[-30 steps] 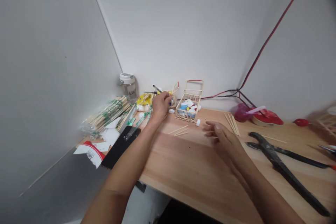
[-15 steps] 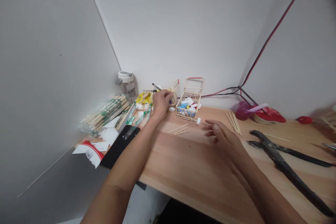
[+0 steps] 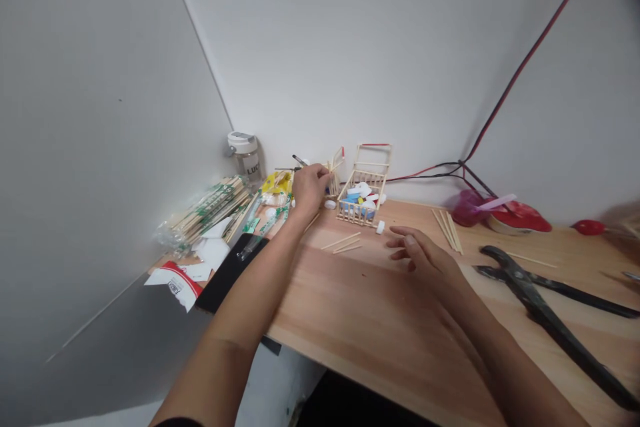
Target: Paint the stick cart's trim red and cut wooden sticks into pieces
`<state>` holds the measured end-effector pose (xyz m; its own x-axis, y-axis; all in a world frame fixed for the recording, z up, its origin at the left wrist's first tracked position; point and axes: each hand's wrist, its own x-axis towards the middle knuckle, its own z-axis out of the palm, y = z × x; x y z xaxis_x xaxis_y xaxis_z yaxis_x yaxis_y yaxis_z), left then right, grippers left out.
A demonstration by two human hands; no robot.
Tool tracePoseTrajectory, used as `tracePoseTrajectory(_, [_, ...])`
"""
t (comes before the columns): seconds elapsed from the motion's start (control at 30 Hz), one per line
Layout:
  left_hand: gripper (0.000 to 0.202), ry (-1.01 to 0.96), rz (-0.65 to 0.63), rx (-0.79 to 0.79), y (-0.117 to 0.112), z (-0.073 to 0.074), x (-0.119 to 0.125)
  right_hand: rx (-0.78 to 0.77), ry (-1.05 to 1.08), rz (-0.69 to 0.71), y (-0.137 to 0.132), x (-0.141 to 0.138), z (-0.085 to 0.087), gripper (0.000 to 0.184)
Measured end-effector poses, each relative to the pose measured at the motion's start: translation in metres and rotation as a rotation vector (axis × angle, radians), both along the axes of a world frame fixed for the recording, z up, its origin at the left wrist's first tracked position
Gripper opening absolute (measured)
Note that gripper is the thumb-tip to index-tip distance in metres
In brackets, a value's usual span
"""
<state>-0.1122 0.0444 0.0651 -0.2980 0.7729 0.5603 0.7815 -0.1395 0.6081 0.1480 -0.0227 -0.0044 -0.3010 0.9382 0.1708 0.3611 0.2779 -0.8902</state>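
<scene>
My left hand reaches to the back of the wooden table. Its fingers are pinched together beside a small frame of thin sticks, and what they hold is hidden. A dark pen-like tip shows just beyond the knuckles. My right hand rests on the tabletop with its fingers loosely stretched out and nothing in them. Just beyond it stand a little stick basket filled with white and blue caps, a loose white cap and a few loose sticks.
At the left lie bundled wrapped chopsticks, a jar, a black phone and a red-and-white packet. On the right are large black shears, more sticks, a red lid and cables along the wall.
My left hand has crept slightly further toward the small stick frame. My right hand has stayed on the table, and the view has shifted a little.
</scene>
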Motion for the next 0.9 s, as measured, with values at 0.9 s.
tracePoseTrajectory(0.9, [0.012, -0.091, 0.008, -0.081, 0.004, 0.011, -0.002, 0.036, -0.107, -0.002, -0.004, -0.001, 0.000, 0.045])
